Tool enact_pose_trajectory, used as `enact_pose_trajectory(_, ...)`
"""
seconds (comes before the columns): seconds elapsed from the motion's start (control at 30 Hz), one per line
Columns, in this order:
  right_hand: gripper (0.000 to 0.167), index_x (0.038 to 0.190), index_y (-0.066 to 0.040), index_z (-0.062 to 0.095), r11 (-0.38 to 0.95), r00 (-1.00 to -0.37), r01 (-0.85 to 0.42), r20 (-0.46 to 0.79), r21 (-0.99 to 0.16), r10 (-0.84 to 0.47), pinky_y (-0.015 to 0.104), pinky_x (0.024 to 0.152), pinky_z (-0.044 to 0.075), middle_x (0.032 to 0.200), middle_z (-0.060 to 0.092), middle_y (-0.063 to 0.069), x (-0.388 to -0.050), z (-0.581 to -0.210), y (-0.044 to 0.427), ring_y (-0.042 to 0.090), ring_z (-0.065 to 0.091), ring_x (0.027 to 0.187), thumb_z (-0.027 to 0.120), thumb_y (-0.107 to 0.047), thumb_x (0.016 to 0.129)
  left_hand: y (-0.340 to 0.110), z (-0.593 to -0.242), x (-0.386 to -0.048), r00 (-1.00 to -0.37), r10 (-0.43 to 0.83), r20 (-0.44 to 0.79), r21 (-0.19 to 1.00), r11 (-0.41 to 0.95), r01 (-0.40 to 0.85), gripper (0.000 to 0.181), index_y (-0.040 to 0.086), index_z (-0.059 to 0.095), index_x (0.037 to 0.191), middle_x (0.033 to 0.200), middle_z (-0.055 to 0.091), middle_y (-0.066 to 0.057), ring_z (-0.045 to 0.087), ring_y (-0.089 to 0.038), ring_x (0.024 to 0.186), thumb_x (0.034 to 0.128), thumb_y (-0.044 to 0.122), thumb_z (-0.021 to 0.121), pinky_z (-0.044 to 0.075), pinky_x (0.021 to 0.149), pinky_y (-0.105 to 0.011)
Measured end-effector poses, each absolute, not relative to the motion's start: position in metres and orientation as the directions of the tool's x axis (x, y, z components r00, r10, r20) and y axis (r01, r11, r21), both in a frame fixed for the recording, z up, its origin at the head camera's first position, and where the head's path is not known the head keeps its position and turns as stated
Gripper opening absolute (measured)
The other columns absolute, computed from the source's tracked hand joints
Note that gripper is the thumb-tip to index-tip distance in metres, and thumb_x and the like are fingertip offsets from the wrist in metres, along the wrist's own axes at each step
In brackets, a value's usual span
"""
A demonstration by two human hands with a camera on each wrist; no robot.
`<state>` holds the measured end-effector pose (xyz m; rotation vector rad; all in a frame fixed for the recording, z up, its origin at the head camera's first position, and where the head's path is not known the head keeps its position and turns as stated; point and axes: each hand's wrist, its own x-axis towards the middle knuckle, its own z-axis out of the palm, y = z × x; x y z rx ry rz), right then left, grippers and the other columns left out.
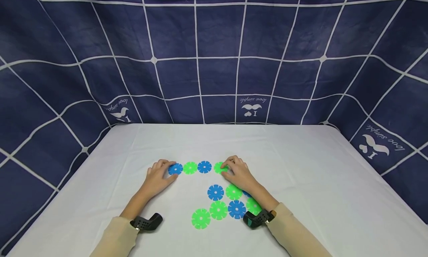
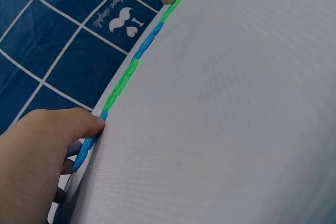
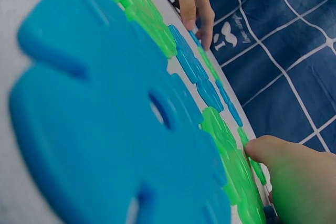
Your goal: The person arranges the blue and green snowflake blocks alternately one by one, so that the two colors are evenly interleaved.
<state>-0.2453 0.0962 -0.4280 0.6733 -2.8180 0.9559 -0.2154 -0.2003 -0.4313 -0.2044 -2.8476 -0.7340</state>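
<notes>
A row of flat, notched plastic discs with small centre holes lies across the white table. My left hand (image 1: 158,178) pinches the blue disc (image 1: 175,169) at the row's left end, thumb on the near edge and fingers on the far edge. To its right lie a green disc (image 1: 190,168) and a second blue disc (image 1: 204,167), touching or nearly so. Beyond a small gap, my right hand (image 1: 239,172) holds the green disc (image 1: 219,168) at the right end between thumb and fingers. That disc is partly hidden by the hand.
Nearer the body, several loose discs lie flat, among them a blue disc (image 1: 215,192), a green disc (image 1: 201,218) and another blue one (image 1: 236,209). The right forearm and wrist camera (image 1: 255,219) hang over part of this group. A dark blue gridded cloth (image 1: 217,78) surrounds the white table (image 1: 160,142).
</notes>
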Motion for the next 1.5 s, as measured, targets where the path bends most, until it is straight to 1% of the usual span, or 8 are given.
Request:
enact_pose_trajectory(0.13, 0.018, 0.099, -0.022, 0.064, 0.711, -0.898, -0.436, 0.22, -0.551, -0.38, 0.04, 0.089, 0.033, 0.119, 0.051, 0.005, -0.2457, -0.4289, 0.0954, 0.023, 0.046, 0.109, 0.062, -0.03, 0.084, -0.2011, -0.432, -0.2148, -0.973, 0.084, 0.217, 0.47, 0.865, 0.179, 0.05, 0.008, 0.052, 0.125, 0.124, 0.046, -0.018, 0.04, -0.034, 0.115, 0.081, 0.03, 0.061, 0.026, 0.086, -0.046)
enact_pose_trajectory(0.37, 0.02, 0.103, -0.022, 0.063, 0.724, -0.894, -0.446, 0.218, -0.526, -0.392, 0.041, 0.089, 0.033, 0.122, 0.051, 0.005, -0.245, -0.4299, 0.0972, 0.024, 0.046, 0.111, 0.06, -0.03, 0.084, -0.2005, -0.4342, -0.2144, -0.972, 0.089, 0.219, 0.475, 0.86, 0.186, 0.05, 0.008, 0.052, 0.125, 0.124, 0.046, -0.018, 0.04, -0.033, 0.116, 0.0809, 0.03, 0.062, 0.026, 0.083, -0.043)
enact_pose_trajectory(0.57, 0.026, 0.11, -0.02, 0.062, 0.719, -0.882, -0.469, 0.23, -0.513, -0.411, 0.042, 0.091, 0.033, 0.125, 0.05, 0.006, -0.2458, -0.4286, 0.0965, 0.025, 0.045, 0.113, 0.058, -0.031, 0.086, -0.202, -0.4307, -0.2135, -0.971, 0.091, 0.219, 0.473, 0.861, 0.187, 0.051, 0.007, 0.052, 0.125, 0.124, 0.046, -0.019, 0.04, -0.034, 0.114, 0.0812, 0.03, 0.061, 0.026, 0.084, -0.045)
enact_pose_trajectory(0.83, 0.033, 0.118, -0.021, 0.059, 0.739, -0.867, -0.498, 0.227, -0.454, -0.444, 0.04, 0.088, 0.034, 0.127, 0.05, 0.006, -0.2457, -0.4274, 0.0952, 0.024, 0.046, 0.11, 0.055, -0.033, 0.087, -0.2036, -0.4312, -0.215, -0.972, 0.084, 0.218, 0.468, 0.865, 0.18, 0.05, 0.008, 0.052, 0.125, 0.124, 0.046, -0.018, 0.04, -0.035, 0.115, 0.0815, 0.031, 0.061, 0.026, 0.086, -0.046)
enact_pose_trajectory(1.13, 0.034, 0.119, -0.022, 0.059, 0.75, -0.856, -0.516, 0.246, -0.414, -0.454, 0.041, 0.088, 0.034, 0.127, 0.05, 0.006, -0.2429, -0.4285, 0.0982, 0.024, 0.046, 0.11, 0.056, -0.033, 0.087, -0.2021, -0.4319, -0.2161, -0.969, 0.107, 0.221, 0.471, 0.858, 0.202, 0.051, 0.007, 0.052, 0.125, 0.124, 0.046, -0.019, 0.04, -0.034, 0.114, 0.0809, 0.031, 0.061, 0.026, 0.084, -0.044)
enact_pose_trajectory(1.3, 0.034, 0.12, -0.022, 0.058, 0.744, -0.854, -0.52, 0.248, -0.42, -0.457, 0.043, 0.089, 0.034, 0.128, 0.05, 0.007, -0.2432, -0.4284, 0.0982, 0.026, 0.045, 0.111, 0.055, -0.033, 0.087, -0.2019, -0.4309, -0.2165, -0.969, 0.096, 0.227, 0.468, 0.862, 0.195, 0.051, 0.007, 0.052, 0.125, 0.124, 0.046, -0.019, 0.04, -0.035, 0.115, 0.081, 0.031, 0.061, 0.026, 0.085, -0.046)
enact_pose_trajectory(1.5, 0.033, 0.12, -0.024, 0.058, 0.737, -0.855, -0.519, 0.245, -0.433, -0.458, 0.039, 0.085, 0.034, 0.128, 0.049, 0.006, -0.2426, -0.4275, 0.0982, 0.024, 0.046, 0.11, 0.055, -0.033, 0.088, -0.2013, -0.4324, -0.2159, -0.97, 0.089, 0.225, 0.466, 0.865, 0.187, 0.051, 0.007, 0.052, 0.125, 0.124, 0.047, -0.019, 0.041, -0.034, 0.115, 0.081, 0.031, 0.061, 0.027, 0.085, -0.045)
